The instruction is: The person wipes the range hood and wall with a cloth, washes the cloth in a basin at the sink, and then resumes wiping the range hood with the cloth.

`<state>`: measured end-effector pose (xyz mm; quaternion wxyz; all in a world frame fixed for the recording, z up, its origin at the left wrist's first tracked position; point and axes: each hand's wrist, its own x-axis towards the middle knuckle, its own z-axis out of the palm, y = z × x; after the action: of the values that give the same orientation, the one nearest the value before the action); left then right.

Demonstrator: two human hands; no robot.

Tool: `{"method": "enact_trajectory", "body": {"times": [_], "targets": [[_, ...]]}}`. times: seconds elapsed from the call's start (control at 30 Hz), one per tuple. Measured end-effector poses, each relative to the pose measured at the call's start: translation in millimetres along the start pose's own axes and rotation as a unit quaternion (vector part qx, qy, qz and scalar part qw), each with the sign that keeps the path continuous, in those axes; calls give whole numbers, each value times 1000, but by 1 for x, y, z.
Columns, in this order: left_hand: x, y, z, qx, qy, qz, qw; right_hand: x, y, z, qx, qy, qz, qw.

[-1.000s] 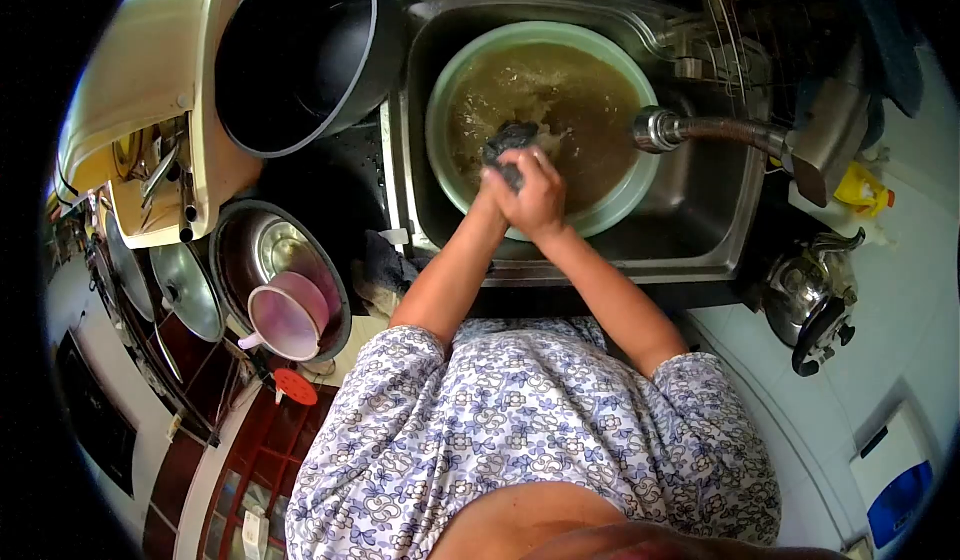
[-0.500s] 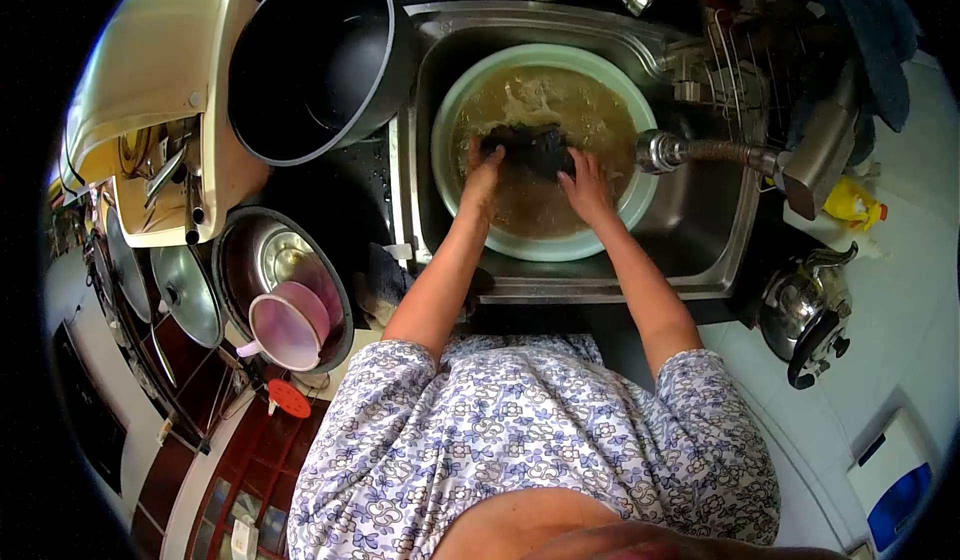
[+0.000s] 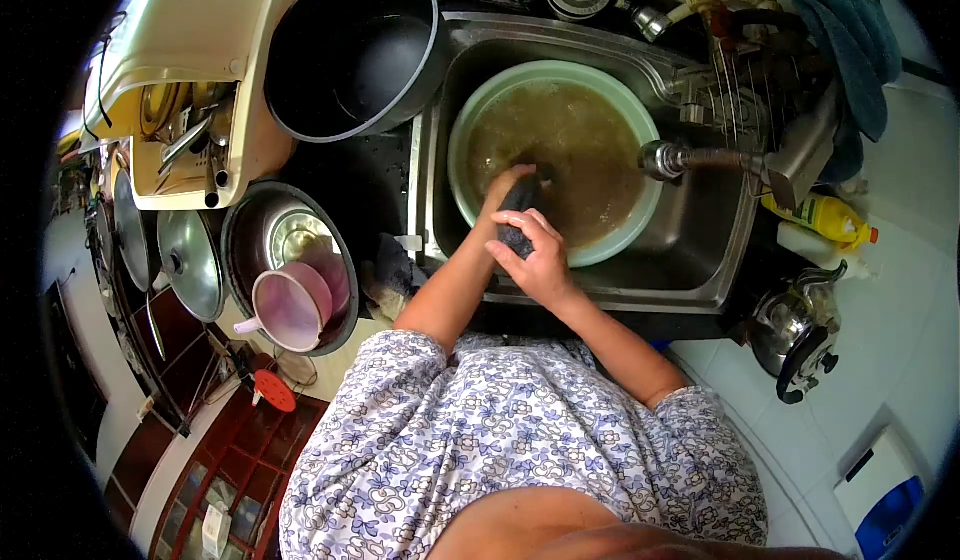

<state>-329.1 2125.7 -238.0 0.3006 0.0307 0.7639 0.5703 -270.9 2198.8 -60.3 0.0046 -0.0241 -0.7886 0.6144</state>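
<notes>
A dark wet cloth is bunched lengthwise between my two hands, over the near left part of a pale green basin. My left hand grips its upper end from the left side. Lower down, my right hand has its fingers wrapped round the cloth. Brownish, cloudy water fills the basin, which sits in a steel sink. The flexible faucet points its head over the basin's right rim.
Left of the sink stand a large black pot, a cream utensil cabinet and a pink dipper in a metal bowl. On the right are a kettle, a yellow bottle and a wire rack.
Half a second ago my hands were apart with the cloth spread in the water; now they are together with it bunched between them. The whole view has shifted slightly.
</notes>
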Motion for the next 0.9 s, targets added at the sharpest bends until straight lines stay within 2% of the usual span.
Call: {"method": "enact_trajectory", "body": {"times": [0.03, 0.07, 0.13, 0.2, 0.27, 0.3, 0.33, 0.4, 0.47, 0.53, 0.57, 0.6, 0.67, 0.7, 0.73, 0.8, 0.83, 0.87, 0.9], "targets": [[-3, 15, 1, -222, -7, -74, 972, 2, 3, 3, -40, 18, -40, 998], [-9, 28, 4, -404, -1, -134, 905, 3, 15, 5, -79, 37, -54, 995], [-22, 45, 14, -567, 45, -158, 807, 6, 49, 9, -155, 74, -85, 981], [-27, 52, 19, -606, 83, -153, 776, 18, 71, 3, -181, 124, -70, 973], [-24, 56, 22, -599, 118, -162, 775, 25, 81, -2, -191, 158, -53, 967], [-22, 58, 23, -580, 129, -172, 786, 30, 94, -5, -188, 164, -14, 968], [-20, 61, 24, -547, 137, -186, 804, 34, 112, -8, -184, 170, 25, 968], [-20, 82, 15, -438, 92, -237, 862, 43, 118, -23, -170, 170, 123, 963], [-22, 95, 9, -402, 78, -208, 888, 39, 157, -43, -257, 139, 122, 949], [-19, 93, -2, -310, 87, -214, 922, 29, 172, -56, -245, 105, 215, 939], [-18, 89, -9, -265, 90, -215, 936, 25, 174, -64, -261, 26, 272, 926], [-11, 70, -15, -246, 81, -228, 939, 19, 181, -69, -245, 14, 281, 928], [-13, 63, -18, -292, 93, -263, 915, 7, 210, -70, -215, -13, 297, 930], [-14, 63, -17, -302, 78, -259, 914, 6, 228, -70, -97, 21, 401, 911], [-15, 63, -14, -312, 63, -256, 913, 9, 222, -67, -50, 37, 412, 909], [-16, 68, -9, -324, 42, -287, 901, 17, 180, -55, 43, 65, 435, 897], [-14, 76, -7, -324, 34, -318, 890, 18, 154, -48, 95, 57, 405, 908], [-12, 81, -7, -325, 27, -348, 879, 17, 127, -43, 125, 16, 377, 918], [-12, 83, -8, -338, 7, -335, 879, 16, 100, -39, 155, -26, 347, 925]]}}
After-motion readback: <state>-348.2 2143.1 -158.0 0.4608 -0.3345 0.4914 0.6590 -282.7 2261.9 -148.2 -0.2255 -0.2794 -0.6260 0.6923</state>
